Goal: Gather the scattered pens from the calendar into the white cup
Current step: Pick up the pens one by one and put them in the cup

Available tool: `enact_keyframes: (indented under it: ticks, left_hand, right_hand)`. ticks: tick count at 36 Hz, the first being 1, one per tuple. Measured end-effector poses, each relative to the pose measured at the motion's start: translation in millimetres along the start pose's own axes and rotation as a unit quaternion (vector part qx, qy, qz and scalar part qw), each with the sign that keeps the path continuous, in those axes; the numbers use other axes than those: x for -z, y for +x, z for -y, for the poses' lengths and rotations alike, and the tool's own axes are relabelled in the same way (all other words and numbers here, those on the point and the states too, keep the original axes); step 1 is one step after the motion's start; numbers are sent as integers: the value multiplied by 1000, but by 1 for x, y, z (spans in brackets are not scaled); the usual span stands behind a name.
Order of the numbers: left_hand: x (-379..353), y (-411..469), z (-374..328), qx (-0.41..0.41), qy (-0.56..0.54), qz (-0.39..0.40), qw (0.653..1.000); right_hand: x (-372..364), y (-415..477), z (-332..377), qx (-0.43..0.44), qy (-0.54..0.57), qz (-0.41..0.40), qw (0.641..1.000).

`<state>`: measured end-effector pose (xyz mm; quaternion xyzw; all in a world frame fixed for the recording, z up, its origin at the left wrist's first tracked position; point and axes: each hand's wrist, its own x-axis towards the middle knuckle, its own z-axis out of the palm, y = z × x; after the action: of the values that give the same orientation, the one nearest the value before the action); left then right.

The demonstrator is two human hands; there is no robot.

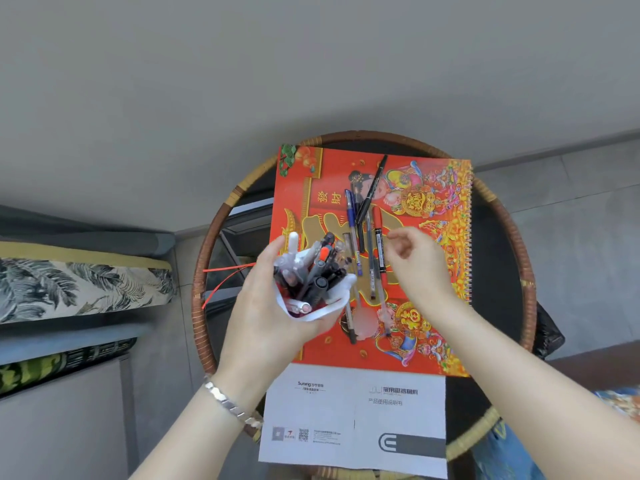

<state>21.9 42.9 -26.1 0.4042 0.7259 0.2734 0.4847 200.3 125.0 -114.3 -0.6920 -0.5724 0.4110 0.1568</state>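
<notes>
My left hand point(266, 306) is wrapped around the white cup point(311, 306), already crowded with pens, above the red calendar point(433, 271). My right hand point(415, 258) hovers loosely open and empty beside several loose pens point(370, 258) still lying there, waiting to be gathered.

There's a round worktop point(512, 237) with a woven rattan rim, and a white printed manual point(353, 417) lying on its near edge. Off to the left sits a leaf-print cushion point(79, 289), with grey floor tiles point(588, 244) on the right.

Left hand point(263, 306) gripping pen-filled white cup point(332, 303), right hand point(415, 261) empty above pens point(370, 251) on red calendar point(433, 341)
</notes>
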Motion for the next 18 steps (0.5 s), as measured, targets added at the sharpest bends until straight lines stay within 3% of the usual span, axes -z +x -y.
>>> enact_keyframes:
  ticks: [3,7,14,18]
  left_hand:
    - [4,-1,6,10,23,-9,1000]
    - [6,-6,8,17,4,-17,1000]
    - [6,-15,10,34,-24,-1,999]
    - [6,-18,13,44,-16,3,999]
  right_hand:
    - [-15,2,-19,-98,-114,94,984]
    - [-33,-8,-32,-96,-178,92,975]
    - [-44,-4,-31,-110,-228,80,964]
    - [-37,0,-34,-125,-166,118,971]
